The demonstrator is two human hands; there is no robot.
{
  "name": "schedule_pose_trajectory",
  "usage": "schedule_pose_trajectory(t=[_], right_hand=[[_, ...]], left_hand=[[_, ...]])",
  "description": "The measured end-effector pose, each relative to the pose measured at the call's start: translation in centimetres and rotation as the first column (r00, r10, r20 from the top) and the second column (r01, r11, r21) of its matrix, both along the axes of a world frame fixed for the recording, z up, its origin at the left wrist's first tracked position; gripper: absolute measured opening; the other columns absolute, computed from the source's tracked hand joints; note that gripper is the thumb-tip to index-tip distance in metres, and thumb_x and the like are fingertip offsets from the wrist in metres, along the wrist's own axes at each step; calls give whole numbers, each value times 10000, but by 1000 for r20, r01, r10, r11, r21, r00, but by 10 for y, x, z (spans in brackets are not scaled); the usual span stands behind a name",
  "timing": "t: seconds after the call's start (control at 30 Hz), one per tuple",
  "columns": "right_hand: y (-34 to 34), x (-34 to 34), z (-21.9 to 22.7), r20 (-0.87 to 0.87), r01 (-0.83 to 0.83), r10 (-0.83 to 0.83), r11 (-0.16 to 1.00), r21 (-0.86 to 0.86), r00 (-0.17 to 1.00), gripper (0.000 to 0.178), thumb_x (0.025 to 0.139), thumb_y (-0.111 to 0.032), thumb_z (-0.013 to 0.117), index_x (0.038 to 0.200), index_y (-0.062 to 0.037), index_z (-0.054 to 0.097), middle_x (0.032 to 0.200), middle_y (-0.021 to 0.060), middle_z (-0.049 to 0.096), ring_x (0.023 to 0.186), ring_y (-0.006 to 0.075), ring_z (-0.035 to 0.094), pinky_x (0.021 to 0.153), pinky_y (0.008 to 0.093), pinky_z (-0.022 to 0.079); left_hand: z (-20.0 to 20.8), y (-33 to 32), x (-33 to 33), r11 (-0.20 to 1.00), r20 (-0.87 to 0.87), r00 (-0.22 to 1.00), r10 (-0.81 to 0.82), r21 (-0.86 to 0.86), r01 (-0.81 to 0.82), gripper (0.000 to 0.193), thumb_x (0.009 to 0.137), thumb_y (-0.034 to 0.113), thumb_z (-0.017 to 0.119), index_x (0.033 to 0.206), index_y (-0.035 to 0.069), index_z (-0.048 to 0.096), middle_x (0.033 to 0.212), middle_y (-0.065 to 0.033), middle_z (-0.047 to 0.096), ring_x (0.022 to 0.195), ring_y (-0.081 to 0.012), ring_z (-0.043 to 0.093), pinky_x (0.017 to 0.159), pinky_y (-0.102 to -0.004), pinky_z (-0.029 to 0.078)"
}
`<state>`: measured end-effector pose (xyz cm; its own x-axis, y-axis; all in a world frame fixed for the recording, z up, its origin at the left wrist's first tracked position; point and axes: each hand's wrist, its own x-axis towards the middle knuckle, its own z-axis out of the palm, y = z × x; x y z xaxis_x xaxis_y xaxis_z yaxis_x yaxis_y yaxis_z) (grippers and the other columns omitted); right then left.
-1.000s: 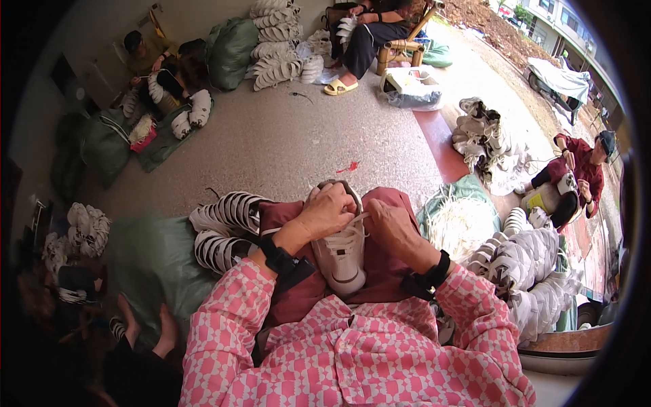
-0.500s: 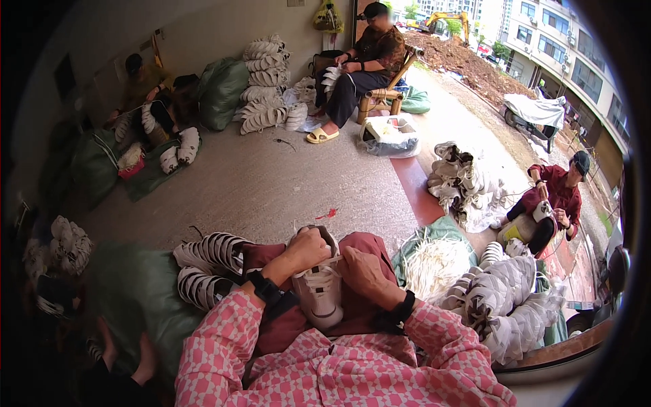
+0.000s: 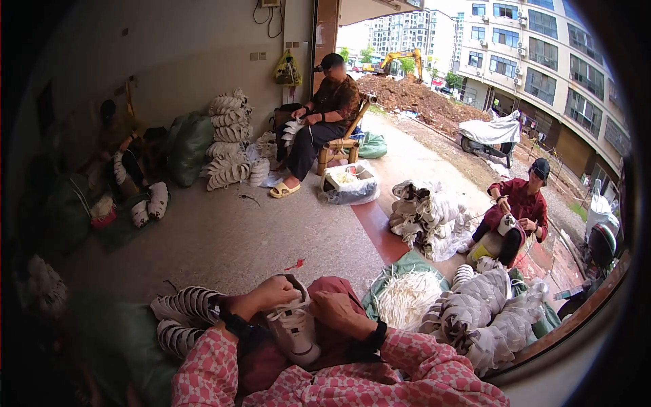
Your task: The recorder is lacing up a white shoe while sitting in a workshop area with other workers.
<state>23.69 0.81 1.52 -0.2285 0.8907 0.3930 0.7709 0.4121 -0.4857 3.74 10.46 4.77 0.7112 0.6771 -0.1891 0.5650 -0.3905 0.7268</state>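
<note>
A pale beige sneaker (image 3: pixel 296 338) with white laces (image 3: pixel 290 313) rests in my lap, its toe pointing toward me. My left hand (image 3: pixel 272 293) is closed at the left side of its collar. On the other side, my right hand (image 3: pixel 337 312) has bent fingers pinched by the upper eyelets, where a lace runs to them. The fingertips of both hands are partly hidden. Stacked shoe uppers (image 3: pixel 186 306) with dark openings lie left of my knee, beside a green sack (image 3: pixel 125 346).
White laces lie heaped on a green cloth (image 3: pixel 369 298) at right, beside bundled grey-white shoes (image 3: pixel 475 305). More shoes (image 3: pixel 427 214) are piled beyond. Co-workers sit at the right (image 3: pixel 525 207), at the back on a bamboo chair (image 3: pixel 363 112), and at far left (image 3: pixel 122 146). A lined box (image 3: pixel 349 193) stands mid-floor.
The view has tilted upward, so the room appears lower and farther left, with more of the buildings outside. Both hands stay at the sneaker, my right fingers close beside its laces.
</note>
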Motion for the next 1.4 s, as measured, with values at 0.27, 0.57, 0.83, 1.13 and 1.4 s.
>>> schedule_pose_trajectory(t=[0.27, 0.57, 0.83, 1.13, 1.4], right_hand=[[20, 42, 8, -191, -150, 124, 980, -128, 974, 229, 880, -203, 595, 818, 18, 599, 761, 170, 582, 661, 321, 582, 609, 421, 439], [34, 56, 14, -491, -158, -16, 937, -312, 871, 130, 897, -95, 620, 972, 10, 639, 868, 52, 616, 713, 98, 581, 625, 260, 466], [28, -2, 48, -291, -238, 159, 936, -258, 943, 108, 869, -61, 633, 964, -35, 678, 935, 75, 628, 696, 136, 574, 613, 257, 452], [-43, -71, 144, -948, -967, 198, 96, -236, 251, 299, 984, -48, 509, 1260, 38, 583, 1108, 71, 582, 880, 125, 538, 792, 236, 427], [-114, -223, 134, -872, -875, 171, -258, 410, -459, 533, 960, -128, 586, 1427, 16, 373, 1366, 142, 495, 1192, 193, 547, 995, 312, 444]], left_hand=[[11, 8, -75, 758, 657, 452, 603, -297, -581, 238, 914, 299, 667, 928, 70, 606, 785, 37, 575, 724, -52, 510, 734, -211, 427], [-13, -76, -91, 592, 256, 790, 556, -790, -161, 312, 957, 348, 605, 989, 39, 625, 744, -22, 613, 551, -82, 599, 433, -203, 487], [-22, -90, -69, 465, 415, 384, 824, -885, -40, 337, 975, 293, 584, 1233, 84, 526, 790, -1, 555, 591, -95, 507, 459, -222, 390], [-55, -62, -92, 580, 579, -44, 814, -806, 118, 259, 1007, 220, 527, 1160, 12, 555, 758, -3, 556, 629, -102, 527, 555, -252, 456], [-68, -54, -105, 554, 553, 48, 832, -832, -19, 266, 1017, 243, 511, 1190, 43, 537, 760, 16, 492, 649, -78, 466, 582, -222, 436]])
